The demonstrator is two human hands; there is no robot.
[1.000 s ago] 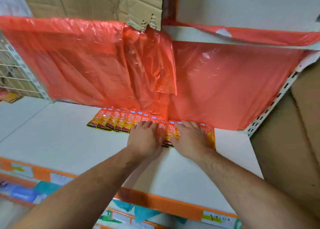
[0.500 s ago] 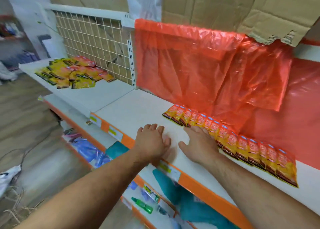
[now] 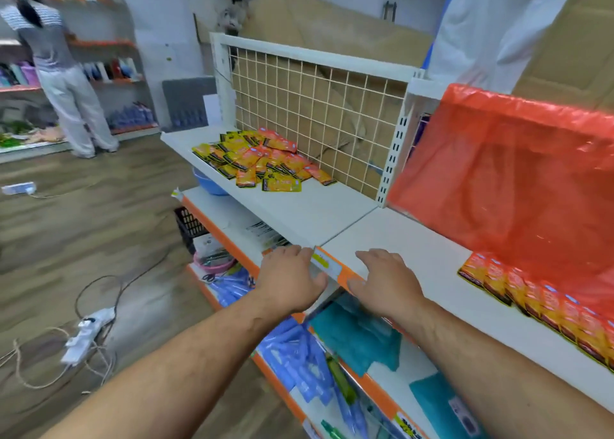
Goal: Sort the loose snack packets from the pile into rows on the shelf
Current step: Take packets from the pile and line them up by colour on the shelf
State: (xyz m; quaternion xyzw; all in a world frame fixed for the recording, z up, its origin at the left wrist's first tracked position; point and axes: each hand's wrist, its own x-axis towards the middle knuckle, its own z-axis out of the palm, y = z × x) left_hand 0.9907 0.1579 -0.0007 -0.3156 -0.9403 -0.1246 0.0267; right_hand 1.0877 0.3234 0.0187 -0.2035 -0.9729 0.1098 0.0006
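A loose pile of yellow and orange snack packets (image 3: 262, 161) lies on the white left shelf section (image 3: 299, 212), against a wire grid back panel. A neat overlapping row of orange packets (image 3: 538, 302) runs along the back of the right shelf section (image 3: 432, 272), under a red plastic sheet. My left hand (image 3: 290, 279) hovers empty at the shelf's front edge, fingers relaxed. My right hand (image 3: 385, 282) is beside it over the orange price strip, also empty with fingers spread. Both hands are well apart from the pile and the row.
The red plastic sheet (image 3: 511, 169) hangs over the back of the right section. Lower shelves hold blue and teal packs (image 3: 299, 355). A power strip and cables (image 3: 86, 332) lie on the wood floor. A person (image 3: 63, 73) stands at far shelves on the left.
My view has swung left from the row toward the pile. Both hands left the row of packets and moved left along the shelf to its front edge, empty.
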